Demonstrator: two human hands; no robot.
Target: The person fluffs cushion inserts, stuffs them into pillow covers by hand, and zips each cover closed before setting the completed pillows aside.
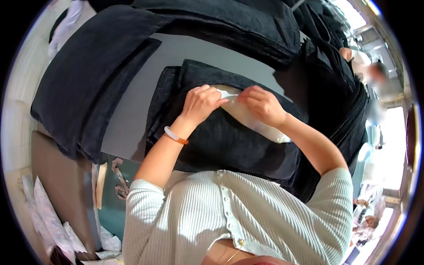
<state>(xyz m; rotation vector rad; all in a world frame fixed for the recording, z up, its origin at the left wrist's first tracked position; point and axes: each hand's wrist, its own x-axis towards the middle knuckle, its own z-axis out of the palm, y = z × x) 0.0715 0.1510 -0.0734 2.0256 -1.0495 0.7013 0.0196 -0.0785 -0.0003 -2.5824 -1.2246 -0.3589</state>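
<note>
Head view, looking down on a bundle of folded dark cloth (229,141), lying on a grey surface (190,48) close in front of the body. Open across the far half of the bundle, a long gap with pale lining (245,118) showing inside; at its far left end, between both hands, a short white strip (229,94).

Possible trouble from here: loss of the white strip from between the fingertips, with so little of it to hold and thick, soft cloth close around it. Possible too, a tear in the strip or in the thin-looking lining, from a hard or uneven pull between the hands. Also worth watching: a slide or crumpling of the whole bundle, with no weight visible on top to pin it down; a fold of dark cloth dropping over the gap; a snag on the bangle (176,136) at the left wrist, if reaching deeper.

Grip of the left hand (204,103): closed, fingers curled, thumb pointing toward the gap, seemingly pinching the left end of the strip. Grip of the right hand (261,106): drawn together, thumb and fingertips bunched at the strip's other end, seemingly pinching it as well. Somewhat blurred there, so cannot tell exactly which fingers press on it. No wide spread in either grip.
</note>
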